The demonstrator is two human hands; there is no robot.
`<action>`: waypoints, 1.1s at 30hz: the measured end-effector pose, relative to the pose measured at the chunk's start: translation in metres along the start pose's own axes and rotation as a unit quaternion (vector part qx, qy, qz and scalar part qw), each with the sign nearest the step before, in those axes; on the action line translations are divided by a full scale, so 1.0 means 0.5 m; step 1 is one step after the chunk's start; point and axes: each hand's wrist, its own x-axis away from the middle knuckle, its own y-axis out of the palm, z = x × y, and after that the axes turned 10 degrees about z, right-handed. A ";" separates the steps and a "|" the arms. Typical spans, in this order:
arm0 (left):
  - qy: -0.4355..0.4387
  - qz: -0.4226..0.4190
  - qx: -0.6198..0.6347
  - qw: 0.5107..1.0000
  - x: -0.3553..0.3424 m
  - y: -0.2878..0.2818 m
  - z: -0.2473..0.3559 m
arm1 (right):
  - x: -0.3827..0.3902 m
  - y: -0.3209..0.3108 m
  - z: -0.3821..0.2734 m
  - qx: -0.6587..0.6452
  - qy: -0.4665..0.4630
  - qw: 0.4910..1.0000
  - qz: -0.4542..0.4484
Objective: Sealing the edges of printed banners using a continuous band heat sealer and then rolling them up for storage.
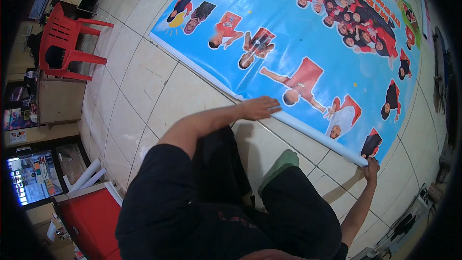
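A large blue printed banner with many cut-out pictures of people lies spread over the floor. Along its near edge runs a narrow rolled strip, white on its outer side. My left hand rests flat across this edge, its fingers stretched out over the roll near the middle. At the right end of the roll, my right hand has its fingers closed on the banner's corner. Left of my left hand, the edge looks flatter and only slightly curled.
Pale tiles make up the floor. A red plastic chair stands at the far left. Below it are a lit screen, white rolls and a red panel. My foot in a green sock is close to the roll. Cables lie at the right.
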 end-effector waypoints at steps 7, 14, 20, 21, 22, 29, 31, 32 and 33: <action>-0.121 -0.078 -0.034 0.989 0.272 -0.182 -0.152 | -0.004 0.039 -0.016 0.020 0.043 0.997 0.057; -0.259 0.130 -0.053 0.956 0.286 -0.198 -0.106 | -0.019 -0.024 -0.047 0.100 0.137 0.985 -0.031; -0.359 0.084 0.062 0.927 0.251 -0.208 -0.127 | -0.028 -0.040 -0.089 0.089 0.214 0.973 -0.022; -0.352 0.083 0.069 0.930 0.225 -0.202 -0.146 | -0.010 -0.040 -0.067 0.043 0.216 0.975 -0.006; -0.407 0.034 0.093 0.908 0.207 -0.209 -0.166 | -0.001 -0.038 -0.061 -0.005 0.212 0.977 0.011; -0.461 -0.216 0.130 0.851 0.105 -0.204 -0.313 | 0.007 -0.038 -0.285 -0.071 -0.077 0.976 0.191; -0.434 -0.289 0.102 0.847 0.102 -0.214 -0.350 | -0.022 -0.021 -0.345 -0.092 -0.135 0.962 0.218; -0.430 -0.294 0.084 0.849 0.139 -0.229 -0.367 | -0.045 -0.030 -0.372 -0.102 -0.145 0.959 0.221; -0.416 -0.303 0.073 0.854 0.148 -0.232 -0.373 | -0.057 -0.046 -0.386 -0.103 -0.134 0.972 0.166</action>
